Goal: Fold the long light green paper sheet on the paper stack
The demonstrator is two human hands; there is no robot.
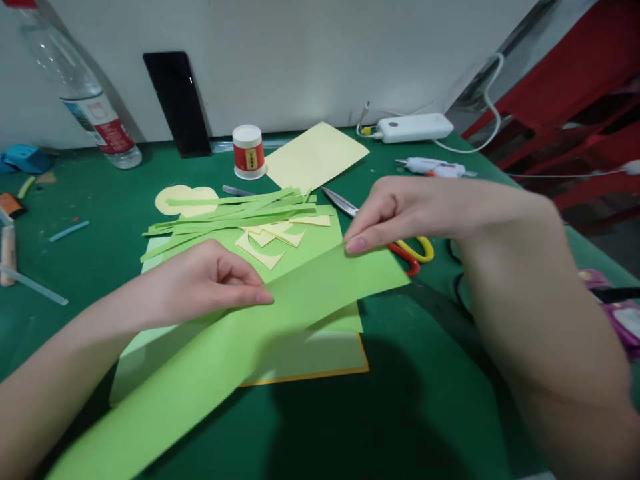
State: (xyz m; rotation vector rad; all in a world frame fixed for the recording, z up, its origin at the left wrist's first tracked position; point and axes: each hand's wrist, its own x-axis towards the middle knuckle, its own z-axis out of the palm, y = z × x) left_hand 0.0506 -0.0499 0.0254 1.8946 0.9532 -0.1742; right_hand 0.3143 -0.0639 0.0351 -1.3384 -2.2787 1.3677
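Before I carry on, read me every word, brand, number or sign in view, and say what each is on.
None can be read with certainty.
Clear bottle: printing on its label, too blurred to read.
Red-and-white tub: small characters on a gold panel, too small to read.
Held green strip: no writing visible.

Dark green flat tabletop (440,347) here, and yeah, it's pretty cluttered. Upper left you've got a clear plastic bottle with a red-and-white label (100,113), plus a thin black phone (177,103) standing at a lean. Top middle: a small round red-and-white tub (249,153) and a pale yellow card sheet (320,150). White plastic box with a cable (415,127) upper right, a stack of light green paper sheets (320,353) mid-frame.
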